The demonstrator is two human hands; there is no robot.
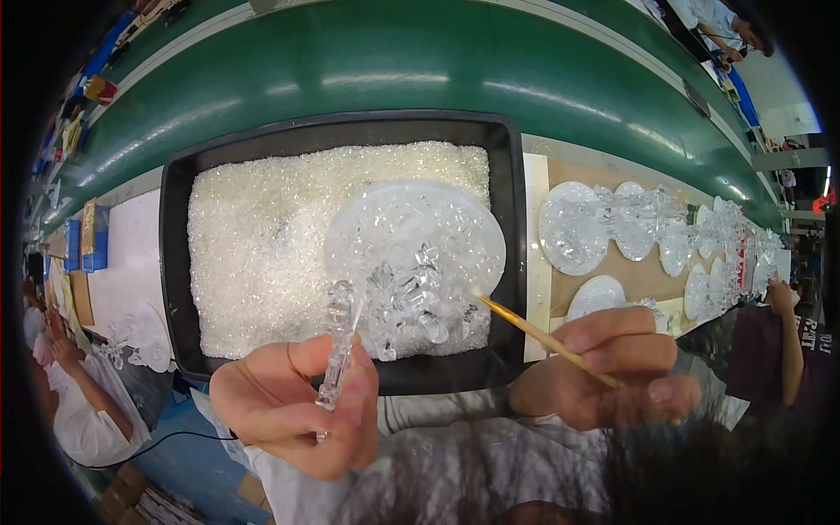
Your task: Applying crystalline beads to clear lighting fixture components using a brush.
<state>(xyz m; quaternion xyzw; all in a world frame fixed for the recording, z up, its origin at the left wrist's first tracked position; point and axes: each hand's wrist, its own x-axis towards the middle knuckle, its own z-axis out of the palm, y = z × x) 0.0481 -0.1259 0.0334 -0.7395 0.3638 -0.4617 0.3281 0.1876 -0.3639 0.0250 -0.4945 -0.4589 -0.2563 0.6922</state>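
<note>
Gripping a clear crystal ornament (398, 262) by its stem, the left hand (297, 407) holds it above the near edge of the black tray (516, 227) of clear beads (254, 245). The right hand (608, 367) pinches a thin wooden stick (542, 337), its tip touching the ornament's round disc.

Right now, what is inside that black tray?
The black tray is filled with small clear beads. A clear ornament, held by the left hand, covers part of them, and the tray's bottom is hidden.
</note>
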